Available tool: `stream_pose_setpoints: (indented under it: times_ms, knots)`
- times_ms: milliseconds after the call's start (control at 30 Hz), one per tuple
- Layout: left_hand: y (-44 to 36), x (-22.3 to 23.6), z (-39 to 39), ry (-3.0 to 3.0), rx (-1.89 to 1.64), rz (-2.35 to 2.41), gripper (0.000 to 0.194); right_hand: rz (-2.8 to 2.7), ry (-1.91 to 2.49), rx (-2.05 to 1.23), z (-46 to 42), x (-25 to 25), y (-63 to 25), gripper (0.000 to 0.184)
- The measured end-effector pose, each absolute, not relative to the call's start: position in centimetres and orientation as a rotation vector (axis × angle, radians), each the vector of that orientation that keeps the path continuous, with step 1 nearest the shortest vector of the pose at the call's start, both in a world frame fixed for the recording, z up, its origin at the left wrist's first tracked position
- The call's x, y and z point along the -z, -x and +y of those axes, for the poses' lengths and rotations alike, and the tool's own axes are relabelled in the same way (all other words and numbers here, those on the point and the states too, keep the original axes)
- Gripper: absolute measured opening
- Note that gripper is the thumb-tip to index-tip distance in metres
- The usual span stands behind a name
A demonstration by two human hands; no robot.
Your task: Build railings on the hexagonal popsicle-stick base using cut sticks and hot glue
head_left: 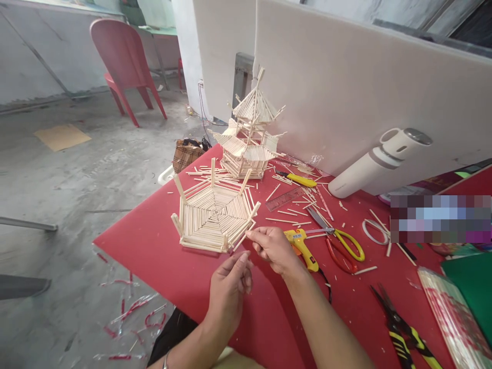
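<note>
A hexagonal base of wooden sticks (203,207), with short upright posts at its corners, lies on the red table (146,220). At its near right edge, my right hand (273,247) pinches a thin wooden stick (241,240) between thumb and fingers. My left hand (230,279) is just below and in front of the base, its thumb and fingertips closed together; whatever is between them is hidden. Right of my right hand lies a yellow glue gun (303,249). Behind the base stands a tiered pagoda model (253,133) made of similar sticks.
Scissors (338,238), a yellow utility knife (300,179), a clear ruler (284,199) and loose sticks lie to the right. Pliers (400,323) and a stick pack (457,312) are near right. A white bottle (369,166) leans against the board. Behind stands a red chair (123,61).
</note>
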State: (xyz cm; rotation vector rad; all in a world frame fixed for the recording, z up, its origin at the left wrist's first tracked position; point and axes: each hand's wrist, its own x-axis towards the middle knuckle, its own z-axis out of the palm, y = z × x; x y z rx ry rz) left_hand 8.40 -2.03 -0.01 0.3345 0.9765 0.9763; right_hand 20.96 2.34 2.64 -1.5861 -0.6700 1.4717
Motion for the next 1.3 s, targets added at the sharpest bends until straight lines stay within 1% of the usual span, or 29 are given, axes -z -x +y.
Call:
stream_pose_setpoints:
  times_ms: [233,533,1300]
  knots:
    - [-8.56,-0.46,-1.97,-0.337,-0.983,0.979,0.028,-0.66,1.58,-1.476,2.43,-2.45,-20.9,0.033]
    - [-8.48,0.02,-2.09,-0.352,-0.987,0.958,0.024,-0.649,1.573,-1.482,2.4,-2.52,-20.88,0.033]
    - [-8.46,0.22,-2.19,-0.344,-0.979,0.956,0.027,-0.65,1.576,-1.471,2.5,-2.41,-20.89,0.032]
